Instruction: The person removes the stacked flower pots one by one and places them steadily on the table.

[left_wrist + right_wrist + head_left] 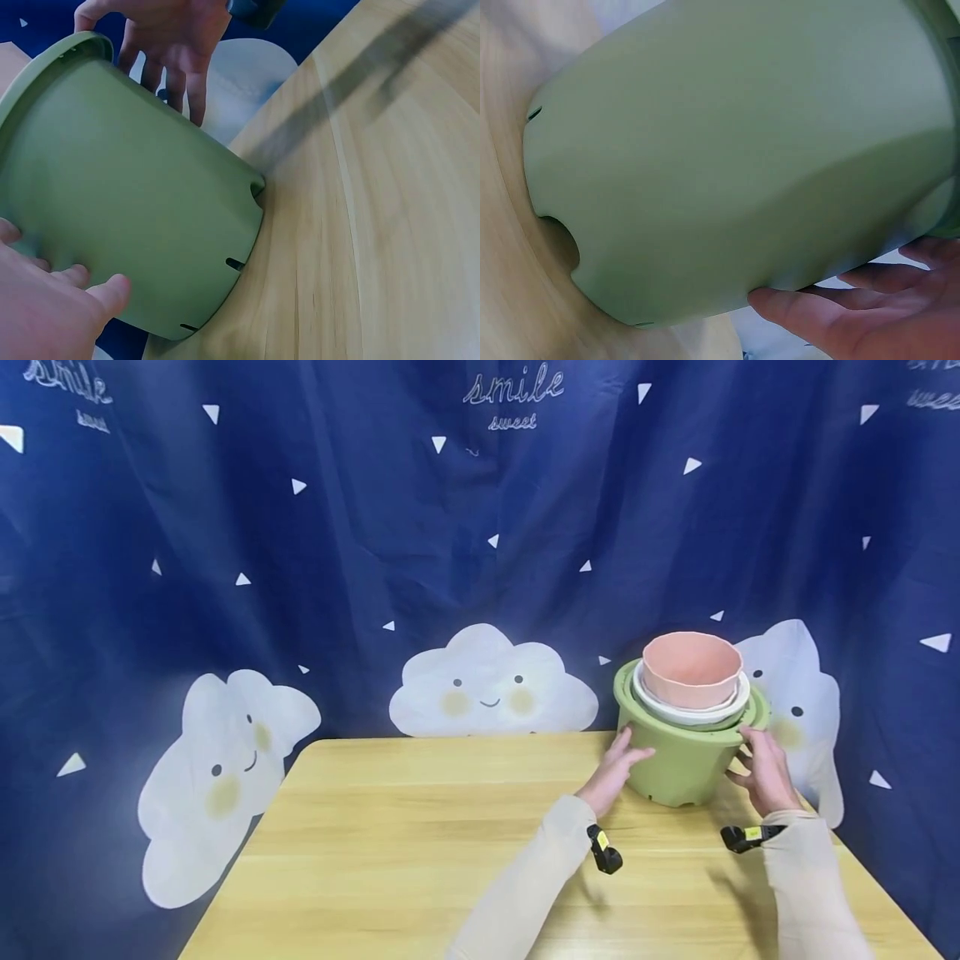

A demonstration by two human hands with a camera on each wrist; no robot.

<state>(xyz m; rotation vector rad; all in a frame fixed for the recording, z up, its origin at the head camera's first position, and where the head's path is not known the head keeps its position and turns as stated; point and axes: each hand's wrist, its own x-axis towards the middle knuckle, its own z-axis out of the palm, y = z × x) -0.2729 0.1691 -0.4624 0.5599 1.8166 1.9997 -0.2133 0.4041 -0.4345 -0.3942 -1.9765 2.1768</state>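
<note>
A large green flowerpot (pixel 681 768) stands at the far right of the table, with notches and slots at its base. Nested in its mouth are white pots (pixel 693 717), topped by a pink faceted pot (pixel 692 670). My left hand (pixel 617 770) lies along the green pot's left side, fingers spread. On the other side my right hand (pixel 768 770) touches the pot near its rim; in the left wrist view one digit of this hand (pixel 176 37) lies at the rim while the other fingers extend down the side. The right wrist view shows the green wall (pixel 742 165) close up.
The light wooden table (pixel 420 843) extends to the left and front of the pots. Behind it hangs a dark blue curtain (pixel 360 568) with white clouds and triangles. Black wrist cameras (pixel 603 850) are strapped over both pale sleeves.
</note>
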